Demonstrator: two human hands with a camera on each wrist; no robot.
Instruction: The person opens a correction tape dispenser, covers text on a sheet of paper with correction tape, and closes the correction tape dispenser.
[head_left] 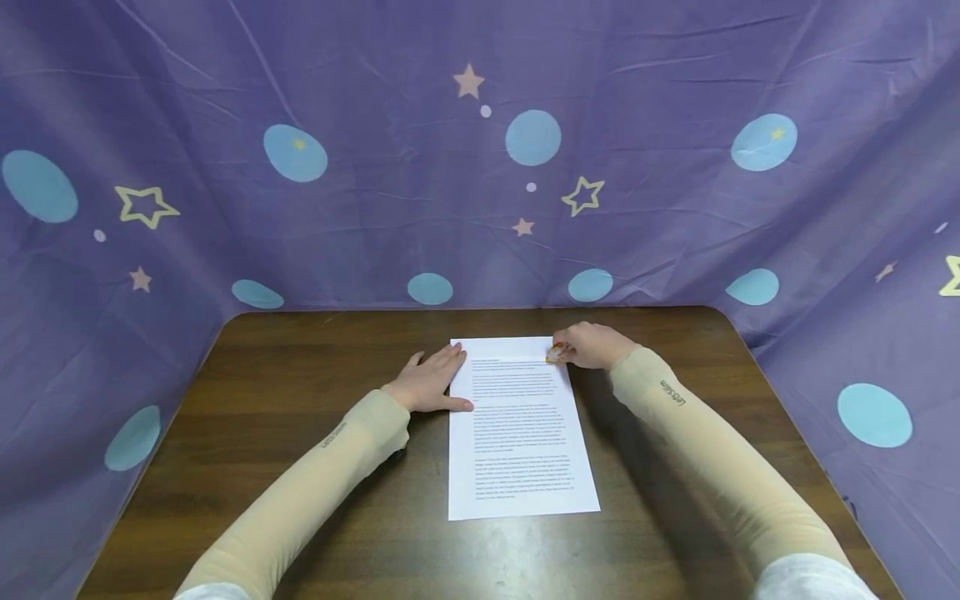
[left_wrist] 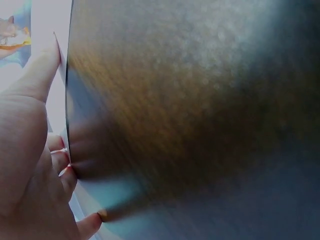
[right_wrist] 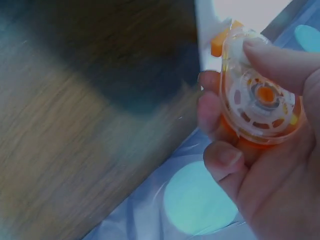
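Observation:
A printed sheet of paper (head_left: 517,433) lies on the wooden table in the head view. My left hand (head_left: 431,385) rests flat on its upper left edge, fingers straight and thumb spread onto the page. At the upper right corner of the sheet, my right hand (head_left: 596,344) grips a correction tape dispenser (right_wrist: 262,95), clear with orange parts and a white reel inside. The right wrist view shows the thumb pressed on one side of it and the fingers curled behind. Its orange tip (right_wrist: 218,44) is over or near the paper; contact is hard to tell.
The brown wooden table (head_left: 300,358) extends on both sides of the sheet. Behind it and at both sides hangs a purple curtain (head_left: 405,183) with stars and blue dots, meeting the table's back edge. Beige sleeves cover both forearms.

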